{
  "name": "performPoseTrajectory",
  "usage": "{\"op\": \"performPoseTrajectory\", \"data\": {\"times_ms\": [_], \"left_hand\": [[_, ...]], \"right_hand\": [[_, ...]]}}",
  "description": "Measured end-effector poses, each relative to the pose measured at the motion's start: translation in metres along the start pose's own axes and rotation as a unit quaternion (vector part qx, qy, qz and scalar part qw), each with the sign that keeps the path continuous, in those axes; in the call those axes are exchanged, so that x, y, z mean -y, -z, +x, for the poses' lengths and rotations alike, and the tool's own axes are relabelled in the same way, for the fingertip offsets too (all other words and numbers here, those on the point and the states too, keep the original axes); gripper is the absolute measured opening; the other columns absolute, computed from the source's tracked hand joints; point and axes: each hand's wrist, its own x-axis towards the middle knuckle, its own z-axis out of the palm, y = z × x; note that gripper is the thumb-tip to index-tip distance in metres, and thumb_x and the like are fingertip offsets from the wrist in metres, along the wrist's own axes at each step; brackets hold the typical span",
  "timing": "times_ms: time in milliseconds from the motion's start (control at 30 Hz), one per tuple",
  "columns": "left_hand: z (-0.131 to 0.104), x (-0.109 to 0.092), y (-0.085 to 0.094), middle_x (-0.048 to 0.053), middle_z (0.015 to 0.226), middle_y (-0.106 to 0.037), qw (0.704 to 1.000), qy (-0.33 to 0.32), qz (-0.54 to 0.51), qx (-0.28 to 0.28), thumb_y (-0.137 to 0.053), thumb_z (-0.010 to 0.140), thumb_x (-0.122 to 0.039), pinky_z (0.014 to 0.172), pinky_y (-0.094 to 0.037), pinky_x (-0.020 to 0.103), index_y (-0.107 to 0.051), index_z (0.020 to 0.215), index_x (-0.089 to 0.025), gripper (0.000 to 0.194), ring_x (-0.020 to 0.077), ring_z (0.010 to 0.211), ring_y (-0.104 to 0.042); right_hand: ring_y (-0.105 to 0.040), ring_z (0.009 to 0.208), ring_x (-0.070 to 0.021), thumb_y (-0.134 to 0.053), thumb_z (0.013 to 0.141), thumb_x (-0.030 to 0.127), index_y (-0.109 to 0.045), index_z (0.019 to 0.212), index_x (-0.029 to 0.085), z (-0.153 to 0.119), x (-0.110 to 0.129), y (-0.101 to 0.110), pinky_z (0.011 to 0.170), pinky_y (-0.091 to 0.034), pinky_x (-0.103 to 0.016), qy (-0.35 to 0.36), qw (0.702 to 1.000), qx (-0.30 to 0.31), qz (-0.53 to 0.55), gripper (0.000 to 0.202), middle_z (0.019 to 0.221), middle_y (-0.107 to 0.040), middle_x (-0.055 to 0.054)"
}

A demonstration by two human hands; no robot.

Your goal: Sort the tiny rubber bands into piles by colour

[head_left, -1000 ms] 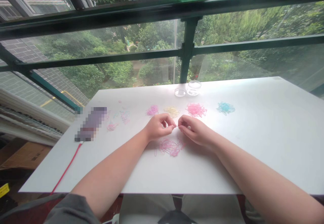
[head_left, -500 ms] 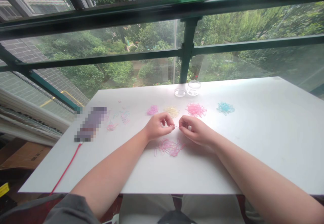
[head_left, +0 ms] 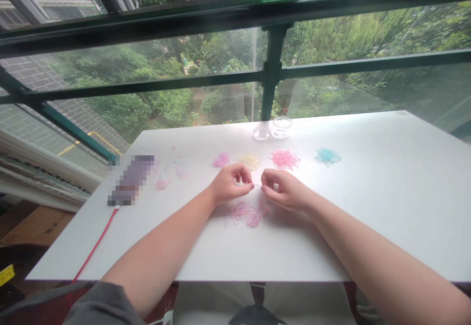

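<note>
My left hand (head_left: 232, 184) and my right hand (head_left: 281, 187) face each other above the white table (head_left: 294, 251). Between their pinched fingertips runs a thin pinkish rubber band (head_left: 257, 185), held at both ends and pulled straight. Just below the hands lies a loose pile of pink and purple bands (head_left: 247, 213). Beyond my fingers are separate piles: purple bands (head_left: 221, 160), pale yellow bands (head_left: 249, 161), partly behind my left hand, bright pink bands (head_left: 285, 159) and turquoise bands (head_left: 327, 156).
At the back edge stand a clear round jar (head_left: 281, 128) and its clear lid (head_left: 261, 134). A blurred-out phone (head_left: 131, 180) with a red cable (head_left: 96, 244) lies at the left. Small clusters of mixed bands (head_left: 162, 184) lie beside it. A green-framed window (head_left: 272, 70) borders the table.
My right hand has shifted very slightly to the right, widening the gap between the fingertips a little. The band stays pinched in both hands; the piles look the same.
</note>
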Motion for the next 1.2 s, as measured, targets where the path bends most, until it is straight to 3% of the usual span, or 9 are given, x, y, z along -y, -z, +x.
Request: {"op": "performPoseTrajectory", "data": {"times_ms": [500,633,833,900,1000,1067,1133,1200], "left_hand": [[-0.003,-0.006,-0.002,-0.001,0.067,-0.052,0.999,-0.008,0.008,0.048,-0.056,0.065,-0.013,0.062,-0.038,0.023,-0.051,0.071,-0.016,0.008,0.009,0.062,-0.043],[-0.002,-0.001,0.003,-0.001,0.067,-0.05,1.0,-0.008,-0.003,0.007,-0.055,0.064,-0.012,0.062,-0.039,0.023,-0.049,0.07,-0.016,0.01,0.0094,0.063,-0.044],[0.0,0.006,0.01,-0.002,0.069,-0.05,0.994,0.013,0.002,-0.104,-0.055,0.066,-0.012,0.06,-0.038,0.023,-0.046,0.074,-0.017,0.012,0.0092,0.062,-0.044],[-0.001,0.002,0.007,-0.002,0.069,-0.051,0.997,0.012,0.0,-0.075,-0.055,0.066,-0.012,0.06,-0.038,0.022,-0.047,0.076,-0.017,0.014,0.0089,0.062,-0.044],[-0.005,-0.007,-0.001,-0.002,0.07,-0.054,0.999,0.005,0.006,0.051,-0.056,0.065,-0.012,0.06,-0.039,0.022,-0.049,0.08,-0.017,0.017,0.0093,0.062,-0.046],[-0.006,-0.009,-0.003,-0.001,0.07,-0.055,0.996,-0.001,0.023,0.09,-0.055,0.065,-0.011,0.06,-0.039,0.022,-0.05,0.079,-0.017,0.016,0.0096,0.063,-0.046],[-0.006,-0.007,-0.001,-0.001,0.069,-0.053,0.998,-0.005,0.038,0.057,-0.054,0.065,-0.011,0.059,-0.039,0.022,-0.05,0.077,-0.017,0.014,0.0096,0.063,-0.045],[-0.003,-0.001,0.005,-0.002,0.068,-0.051,0.998,-0.002,0.054,-0.011,-0.054,0.066,-0.012,0.059,-0.038,0.022,-0.049,0.075,-0.017,0.013,0.0094,0.062,-0.043]], "right_hand": [[-0.032,0.052,-0.0081,-0.043,0.066,0.011,-0.034,0.062,0.02,0.0,0.006,-0.002,0.049,-0.027,-0.022,-0.007,1.0,0.01,-0.027,0.013,0.056,-0.036,0.006],[-0.033,0.053,-0.0085,-0.042,0.066,0.01,-0.034,0.064,0.02,0.0,0.004,0.0,0.049,-0.027,-0.022,-0.008,1.0,0.014,-0.017,0.013,0.058,-0.038,0.005],[-0.037,0.055,-0.0094,-0.044,0.067,0.011,-0.036,0.065,0.02,0.001,0.003,0.001,0.05,-0.029,-0.023,-0.003,1.0,0.0,0.003,0.012,0.059,-0.041,0.004],[-0.038,0.055,-0.0094,-0.045,0.068,0.012,-0.037,0.065,0.02,0.001,0.003,-0.001,0.05,-0.03,-0.022,-0.007,1.0,0.004,0.01,0.011,0.06,-0.042,0.004],[-0.037,0.054,-0.0088,-0.045,0.069,0.012,-0.038,0.064,0.02,0.0,0.002,-0.003,0.05,-0.031,-0.022,-0.012,1.0,0.013,0.014,0.011,0.059,-0.042,0.005],[-0.036,0.053,-0.0086,-0.045,0.068,0.012,-0.037,0.064,0.02,-0.001,0.002,-0.004,0.05,-0.03,-0.022,-0.014,1.0,0.014,0.011,0.012,0.059,-0.041,0.005],[-0.036,0.054,-0.0085,-0.044,0.068,0.011,-0.037,0.064,0.02,-0.001,0.002,-0.003,0.049,-0.029,-0.022,-0.013,1.0,0.015,0.007,0.012,0.059,-0.041,0.005],[-0.036,0.054,-0.0086,-0.043,0.067,0.01,-0.037,0.065,0.02,-0.001,0.003,-0.002,0.05,-0.029,-0.022,-0.009,1.0,0.017,0.002,0.012,0.059,-0.04,0.005]]}}
